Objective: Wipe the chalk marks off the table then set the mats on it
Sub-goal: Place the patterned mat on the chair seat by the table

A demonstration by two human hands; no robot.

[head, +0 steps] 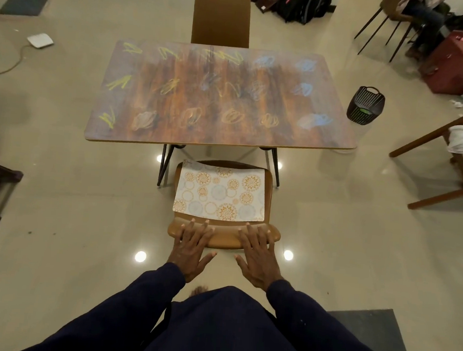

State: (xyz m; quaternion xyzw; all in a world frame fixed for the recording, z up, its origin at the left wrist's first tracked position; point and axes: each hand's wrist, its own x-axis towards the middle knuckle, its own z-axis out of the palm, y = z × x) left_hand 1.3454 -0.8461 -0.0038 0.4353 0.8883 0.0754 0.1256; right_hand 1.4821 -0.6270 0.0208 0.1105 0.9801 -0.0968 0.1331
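Two hands are resting side by side on the backrest of the near chair [224,237]: the left hand [191,245] and the right hand [258,256], each with fingers [202,230] lying straight, spread and released, grasping nothing. A patterned mat [220,194] is lying flat on that chair's seat, just beyond the fingertips. Farther off, the tabletop [219,135] is carrying yellow, orange and blue chalk marks [192,115] across its surface.

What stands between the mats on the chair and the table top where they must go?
Nothing solid. The mats lie on the chair just before the table; its top bears only unwiped chalk marks.
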